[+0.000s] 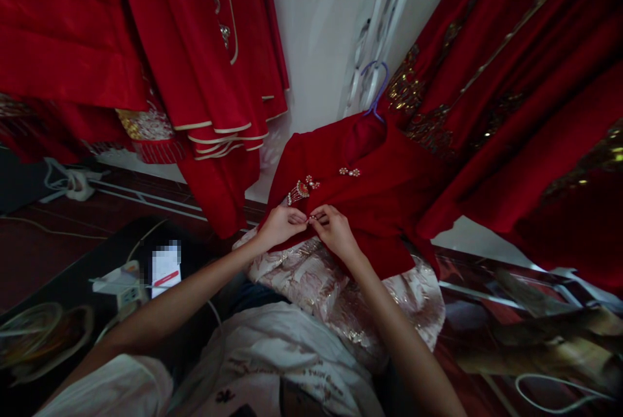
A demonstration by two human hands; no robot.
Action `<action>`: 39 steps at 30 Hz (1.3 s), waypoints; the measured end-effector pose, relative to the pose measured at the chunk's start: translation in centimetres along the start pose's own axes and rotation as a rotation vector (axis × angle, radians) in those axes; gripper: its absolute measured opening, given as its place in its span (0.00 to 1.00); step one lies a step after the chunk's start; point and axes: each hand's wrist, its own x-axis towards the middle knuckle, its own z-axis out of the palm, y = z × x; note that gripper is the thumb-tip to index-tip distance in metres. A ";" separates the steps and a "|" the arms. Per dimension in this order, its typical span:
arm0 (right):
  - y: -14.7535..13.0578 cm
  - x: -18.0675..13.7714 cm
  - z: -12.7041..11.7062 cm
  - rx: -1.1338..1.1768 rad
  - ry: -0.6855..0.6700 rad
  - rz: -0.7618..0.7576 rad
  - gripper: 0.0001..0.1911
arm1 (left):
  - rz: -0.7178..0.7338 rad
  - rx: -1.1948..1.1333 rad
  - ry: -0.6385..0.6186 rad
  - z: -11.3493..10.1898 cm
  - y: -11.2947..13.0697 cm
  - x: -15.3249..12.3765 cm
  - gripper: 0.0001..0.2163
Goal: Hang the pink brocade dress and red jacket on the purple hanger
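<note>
A red velvet jacket (384, 190) on a blue hanger (376, 89) lies spread in front of me over a pale patterned fabric (335, 294). It carries pearl button clasps (349, 172) and a beaded tassel ornament (299, 191). My left hand (280, 226) and my right hand (333, 229) meet at the jacket's front edge. Both pinch a small pearl clasp between their fingertips, just below the tassel ornament.
Red embroidered garments hang at the left (185, 47) and at the right (525, 93) against a white wall. A dark surface at the left holds a power strip (119, 281), a card and cables (29, 333). White cloth (272, 352) lies near me.
</note>
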 end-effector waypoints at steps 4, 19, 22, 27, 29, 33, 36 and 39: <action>0.1 -0.1 0.2 -0.008 0.014 -0.013 0.04 | -0.012 0.006 0.009 -0.1 -0.1 -0.2 0.08; -2.8 -0.1 -7.0 -0.072 0.054 0.030 0.07 | 0.170 0.396 -0.039 -3.1 2.2 0.3 0.11; -3.4 -0.3 -8.0 -0.077 0.043 0.037 0.08 | 0.195 0.471 -0.062 -2.4 2.8 -0.4 0.11; -3.6 -0.4 -7.4 -0.101 -0.028 0.026 0.08 | 0.227 0.524 -0.060 -1.1 2.4 -0.9 0.08; -3.4 -0.3 -6.8 -0.113 -0.067 0.018 0.07 | 0.245 0.538 -0.055 -1.0 2.3 -0.9 0.07; -2.6 -0.4 -5.3 -0.111 -0.184 -0.004 0.06 | 0.281 0.503 -0.059 -1.1 2.4 -0.9 0.07; -1.9 -0.4 -4.0 -0.121 -0.200 0.006 0.07 | 0.307 0.477 -0.067 -1.0 2.5 -1.0 0.07; -1.1 -0.2 -2.8 -0.129 -0.148 0.022 0.08 | 0.298 0.450 -0.072 -0.9 2.6 -1.1 0.06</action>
